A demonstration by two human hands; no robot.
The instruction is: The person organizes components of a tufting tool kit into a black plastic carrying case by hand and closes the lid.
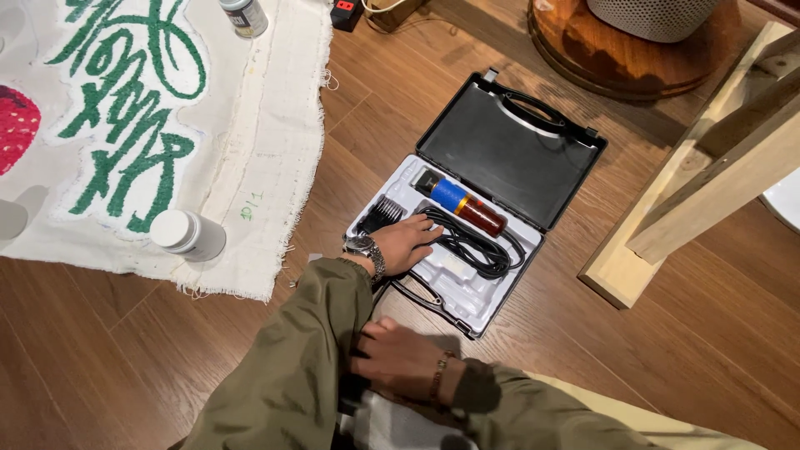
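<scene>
We see a white cloth [275,125] with green stitching spread on the wooden floor [583,358], two bottles [188,234] standing on it. Beside it lies an open black case [508,154], its pale tray holding a blue and red clipper [461,202] and coiled black cord [479,246]. Our left hand [406,243] rests flat, fingers loosely spread, touching the cord. Our right hand [400,358] lies near the case, fingers loosely curled, holding nothing we can make out.

Black plastic carry case [500,158] lies open on the wooden floor, lid tipped back; a blue-and-red clipper [463,204] lies diagonally in its white tray beside coiled black cord [475,243].
</scene>
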